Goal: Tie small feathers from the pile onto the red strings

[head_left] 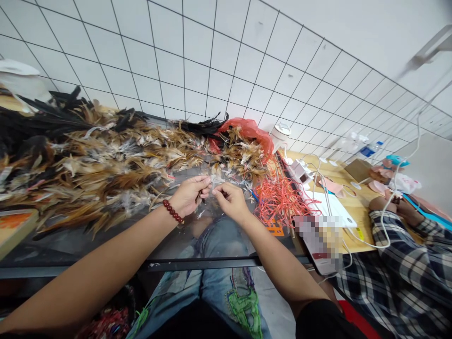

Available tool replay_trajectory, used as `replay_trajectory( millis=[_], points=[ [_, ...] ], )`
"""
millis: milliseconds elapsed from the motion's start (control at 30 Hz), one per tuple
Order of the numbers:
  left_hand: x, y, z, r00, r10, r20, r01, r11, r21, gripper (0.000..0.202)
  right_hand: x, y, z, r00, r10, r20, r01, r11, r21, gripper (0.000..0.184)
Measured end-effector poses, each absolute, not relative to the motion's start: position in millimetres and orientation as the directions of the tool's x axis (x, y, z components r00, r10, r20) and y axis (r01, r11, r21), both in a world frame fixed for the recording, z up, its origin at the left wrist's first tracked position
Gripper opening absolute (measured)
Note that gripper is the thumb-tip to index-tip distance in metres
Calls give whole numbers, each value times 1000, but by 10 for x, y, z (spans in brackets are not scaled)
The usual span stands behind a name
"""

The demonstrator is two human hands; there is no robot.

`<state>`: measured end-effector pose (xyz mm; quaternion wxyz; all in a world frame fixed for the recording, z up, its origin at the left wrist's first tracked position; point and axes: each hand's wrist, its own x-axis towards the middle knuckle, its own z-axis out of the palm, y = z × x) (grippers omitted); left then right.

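Observation:
Over the glass-topped table [134,247], my left hand [190,193] is closed in a pinch, a beaded bracelet [173,212] on its wrist. A thin dark feather [198,197] shows below its fingers. My right hand [229,200] is also closed, thumb against forefinger, its tips close to the left ones. A small whitish piece [216,180] shows between the two hands; I cannot tell what it is. Brown and tan feathers [116,155] lie in a broad heap to the left and behind. A smaller feather pile [243,155] sits just beyond my right hand.
Black feathers [38,122] lie far left, near a shallow box [17,230]. A red plastic bag [247,127] and tangled red cords [278,197] are at the right. Beyond are a phone [318,245], white cables and a person in a plaid shirt [399,263].

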<state>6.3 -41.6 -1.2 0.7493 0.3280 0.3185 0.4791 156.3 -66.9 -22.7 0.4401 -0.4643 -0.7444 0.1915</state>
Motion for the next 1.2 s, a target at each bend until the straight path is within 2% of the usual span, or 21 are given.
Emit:
replay_trajectory(
  millis=[100,233,433,600,667,867,1000,1200],
  points=[
    [41,-427,12,382,912,-151,-551,356,754,19,1559,-649,-228,-102,928,358,386,369,-846,28],
    [34,-434,28,384,914,-130,-564,344,751,16,1574,-612,-247,-82,966,246,234,259,-937,32],
    [66,-434,43,338,922,-188,-547,356,758,8,1568,-572,-262,-76,985,152,96,159,-983,37],
    [80,-408,13,278,942,-189,-486,308,818,9,1531,-592,-197,-16,995,99,-196,94,-976,44],
    [90,-412,-1,287,942,-174,-468,296,833,7,1531,-594,-177,-10,999,51,-260,47,-965,43],
    [109,-459,-26,384,908,-168,-441,340,831,6,1567,-586,-159,-13,998,-64,-340,-64,-938,32],
    [87,-469,-26,495,853,-165,-429,405,808,11,1560,-607,-131,-10,997,-73,-341,-72,-937,30],
    [116,-473,-73,374,919,-125,-276,239,931,24,1509,-620,-165,-37,977,-210,-262,-212,-941,37]
  ],
)
